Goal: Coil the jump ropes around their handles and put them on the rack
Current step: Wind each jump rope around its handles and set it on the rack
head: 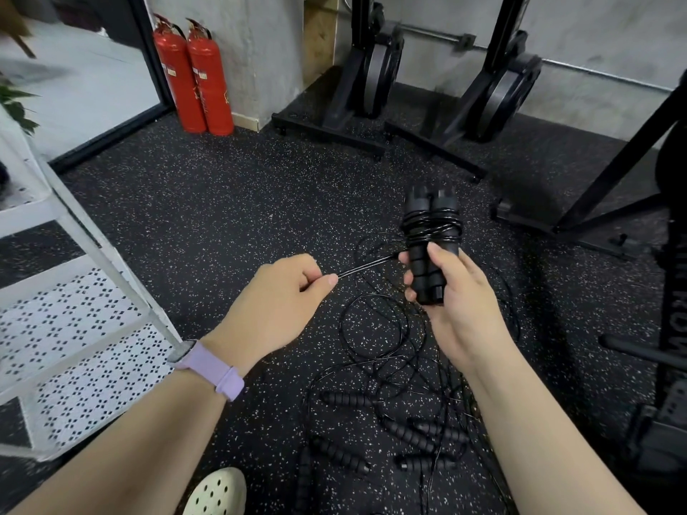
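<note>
Above the speckled black rubber floor [223,202], the right hand [459,302] grips a pair of black foam handles [431,262] held side by side and roughly upright, fingers curled round their lower half and the thumb pressed across the front. Just above that grip, several turns of thin black rope [433,226] are wound round both handles, with the two capped handle tops standing clear above the winding. From the coil a doubled strand [366,267] runs out taut to the left of the grip and ends in the left hand [282,302], which pinches it between thumb and curled forefinger; a lilac band [217,369] sits on that wrist. Below and slightly behind the right hand, loose loops of the same cable [375,340] trail to the floor. Directly beneath both forearms lies a tangle of further jump ropes [390,440], uncoiled, with at least five ribbed black handles visible among the cords; how many separate ropes these make cannot be determined from this angle. Well to the left of the left hand stands a white rack [74,317] with perforated shelves, one leg close beside the left wrist. Beyond the grip, against the far wall, are two red fire extinguishers [195,76] and two black machines [375,76] standing on floor bases. Black steel framing [613,169] occupies the area to the right of the right hand. A pale perforated shoe [219,492] shows below the left forearm.
</note>
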Available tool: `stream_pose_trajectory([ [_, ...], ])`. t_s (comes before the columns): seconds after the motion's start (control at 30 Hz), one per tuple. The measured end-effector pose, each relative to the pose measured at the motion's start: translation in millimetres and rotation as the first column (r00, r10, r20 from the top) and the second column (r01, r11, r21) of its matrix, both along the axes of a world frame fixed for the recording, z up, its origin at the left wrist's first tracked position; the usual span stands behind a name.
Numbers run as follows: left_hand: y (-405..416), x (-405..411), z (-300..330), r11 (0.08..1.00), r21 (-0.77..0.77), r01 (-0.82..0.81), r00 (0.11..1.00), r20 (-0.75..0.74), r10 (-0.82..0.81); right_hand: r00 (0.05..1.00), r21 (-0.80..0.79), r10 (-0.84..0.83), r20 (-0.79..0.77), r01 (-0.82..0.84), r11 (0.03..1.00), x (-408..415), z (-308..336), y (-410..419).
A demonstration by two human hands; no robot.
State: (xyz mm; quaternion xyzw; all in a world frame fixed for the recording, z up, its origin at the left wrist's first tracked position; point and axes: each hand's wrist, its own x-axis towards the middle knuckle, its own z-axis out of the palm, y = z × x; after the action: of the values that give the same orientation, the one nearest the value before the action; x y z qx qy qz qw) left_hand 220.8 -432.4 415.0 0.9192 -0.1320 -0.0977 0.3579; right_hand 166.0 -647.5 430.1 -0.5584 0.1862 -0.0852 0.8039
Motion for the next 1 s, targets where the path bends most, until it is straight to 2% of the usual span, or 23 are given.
stream_pose_trajectory([
  [0.17,3,0,4,0.971,0.236,-0.045,0.999,0.023,0.041,0.997,-0.099,-0.032,-0.067,0.026,0.995,0,-3,-1],
  [0.23,5,2,7,0.958,0.275,-0.080,0.996,0.061,0.066,0.992,-0.099,-0.066,-0.106,0.055,0.994,2,-4,-4],
  [0.3,6,0,10,0.966,0.229,-0.123,0.984,0.158,0.087,0.984,-0.138,-0.082,-0.157,0.060,0.989,3,-7,-7],
  [0.4,7,-3,14,0.991,0.051,-0.122,0.950,0.295,0.101,0.968,-0.258,-0.073,-0.242,0.008,0.966,7,-14,-8],
  [0.47,8,-4,16,0.999,-0.040,-0.034,0.924,0.379,0.047,0.948,-0.343,-0.052,-0.315,-0.062,0.937,8,-19,-8],
  [0.57,8,-6,15,0.994,-0.042,0.103,0.848,0.526,-0.065,0.902,-0.419,0.022,-0.431,-0.221,0.881,8,-25,-5],
  [0.73,5,-10,20,0.987,-0.034,0.158,0.797,0.594,-0.107,0.816,-0.576,0.103,-0.569,-0.485,0.658,4,-23,5],
  [0.83,4,-9,22,0.983,-0.055,0.174,0.812,0.573,-0.112,0.743,-0.612,0.223,-0.632,-0.654,0.445,-1,-12,14],
  [0.93,5,-8,18,0.985,-0.019,0.173,0.826,0.548,-0.135,0.669,-0.634,0.336,-0.663,-0.741,0.221,-7,-5,25],
  [1.0,7,-6,14,0.987,0.012,0.162,0.848,0.510,-0.145,0.633,-0.642,0.405,-0.660,-0.755,0.134,-10,-4,30],
])
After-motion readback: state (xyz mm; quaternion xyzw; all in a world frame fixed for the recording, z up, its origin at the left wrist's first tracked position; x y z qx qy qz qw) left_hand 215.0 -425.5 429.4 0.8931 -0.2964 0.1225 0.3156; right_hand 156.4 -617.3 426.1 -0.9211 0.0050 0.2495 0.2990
